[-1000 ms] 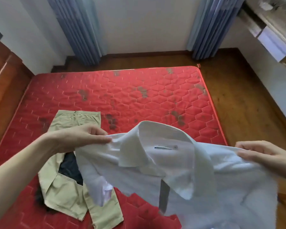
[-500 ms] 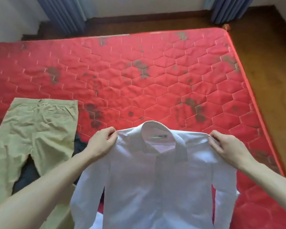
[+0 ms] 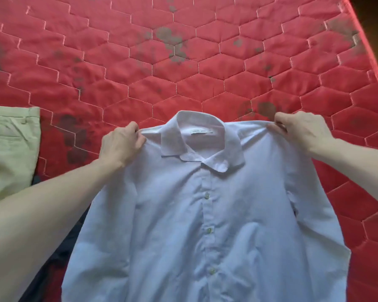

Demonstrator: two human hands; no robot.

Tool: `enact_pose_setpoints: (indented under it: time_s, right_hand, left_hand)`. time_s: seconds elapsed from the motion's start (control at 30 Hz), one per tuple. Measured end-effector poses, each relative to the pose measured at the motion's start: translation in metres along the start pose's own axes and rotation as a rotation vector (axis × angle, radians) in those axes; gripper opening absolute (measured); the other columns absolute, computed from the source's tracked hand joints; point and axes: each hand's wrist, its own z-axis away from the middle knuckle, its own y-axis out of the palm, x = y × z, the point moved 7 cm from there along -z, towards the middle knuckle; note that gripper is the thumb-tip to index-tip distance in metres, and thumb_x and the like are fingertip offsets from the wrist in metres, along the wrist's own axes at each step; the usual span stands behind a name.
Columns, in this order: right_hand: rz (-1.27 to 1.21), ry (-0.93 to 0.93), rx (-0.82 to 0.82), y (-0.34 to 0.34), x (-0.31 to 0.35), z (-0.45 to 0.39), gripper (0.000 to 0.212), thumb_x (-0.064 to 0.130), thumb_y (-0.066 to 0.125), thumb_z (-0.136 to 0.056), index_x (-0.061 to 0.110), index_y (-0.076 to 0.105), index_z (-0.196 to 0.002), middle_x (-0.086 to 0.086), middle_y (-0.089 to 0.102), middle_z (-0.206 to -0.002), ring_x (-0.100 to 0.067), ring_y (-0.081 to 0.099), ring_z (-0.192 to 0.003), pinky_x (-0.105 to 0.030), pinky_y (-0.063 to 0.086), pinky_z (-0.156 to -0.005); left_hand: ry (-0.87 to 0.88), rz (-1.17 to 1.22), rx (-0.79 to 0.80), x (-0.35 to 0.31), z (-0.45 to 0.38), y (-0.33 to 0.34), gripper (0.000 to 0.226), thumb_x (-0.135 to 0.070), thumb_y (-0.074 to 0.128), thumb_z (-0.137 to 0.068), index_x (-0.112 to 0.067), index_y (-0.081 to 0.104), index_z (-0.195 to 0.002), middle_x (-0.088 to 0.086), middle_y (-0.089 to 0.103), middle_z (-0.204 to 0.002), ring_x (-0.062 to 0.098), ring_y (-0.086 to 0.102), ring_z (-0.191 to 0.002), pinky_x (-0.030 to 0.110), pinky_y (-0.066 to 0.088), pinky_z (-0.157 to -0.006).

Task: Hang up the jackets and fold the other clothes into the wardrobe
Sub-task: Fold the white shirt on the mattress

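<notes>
A white button-up shirt (image 3: 205,214) lies front side up and buttoned on the red mattress, collar pointing away from me. My left hand (image 3: 120,144) pinches its left shoulder seam. My right hand (image 3: 301,129) pinches the other shoulder. Both sleeves hang down along the shirt's sides. The shirt's hem runs out of the bottom of the frame.
The red quilted mattress (image 3: 183,62) with dark stains fills the view. Khaki trousers (image 3: 9,149) lie flat at the left edge. A dark garment (image 3: 59,253) shows under my left forearm. The mattress's right edge (image 3: 367,40) borders dark wooden floor.
The shirt went from hanging crumpled between my hands to spread flat, held by both shoulders. My head has tilted down and closer to the mattress.
</notes>
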Motion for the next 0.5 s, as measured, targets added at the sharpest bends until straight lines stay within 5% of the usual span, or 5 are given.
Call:
enact_pose_setpoints:
  time_s: [0.17,0.27,0.37,0.5]
  right_hand:
    - [-0.046,0.135,0.004,0.021,-0.007,-0.044,0.042,0.055,0.047,-0.103,0.014,0.059,-0.102,-0.022,0.065,-0.089,-0.046,0.066,-0.084,-0.042,0.04,-0.068]
    - [-0.385,0.247,0.058,0.042,-0.016,-0.036,0.035,0.054,0.054,-0.1,0.019,0.058,-0.106,-0.008,0.066,-0.091,-0.034,0.062,-0.084,-0.04,0.044,-0.076]
    - [-0.571,0.305,-0.017,0.043,-0.038,-0.011,0.036,0.054,0.05,-0.103,0.021,0.063,-0.11,0.005,0.064,-0.097,-0.021,0.056,-0.096,-0.033,0.036,-0.084]
    - [-0.62,0.48,-0.038,0.051,-0.075,0.045,0.042,0.05,0.045,-0.101,0.014,0.062,-0.089,0.001,0.066,-0.085,-0.033,0.06,-0.09,-0.04,0.038,-0.077]
  left_hand:
    - [0.061,-0.101,-0.069,0.006,-0.033,0.012,0.02,-0.03,0.045,-0.106,-0.012,0.051,-0.098,0.018,0.069,-0.093,0.045,0.065,-0.082,0.047,0.043,-0.067]
    - [-0.023,-0.104,-0.114,0.009,-0.03,0.017,0.021,-0.03,0.045,-0.105,-0.009,0.05,-0.104,0.021,0.065,-0.1,0.044,0.062,-0.09,0.051,0.042,-0.071]
    - [-0.029,-0.211,-0.175,-0.005,-0.006,0.021,0.037,-0.03,0.05,-0.102,-0.004,0.049,-0.129,0.024,0.054,-0.124,0.043,0.05,-0.114,0.057,0.038,-0.096]
    - [0.219,-0.125,-0.143,-0.063,0.042,0.034,0.053,-0.028,0.052,-0.104,-0.004,0.042,-0.15,0.021,0.04,-0.152,0.038,0.032,-0.142,0.051,0.019,-0.121]
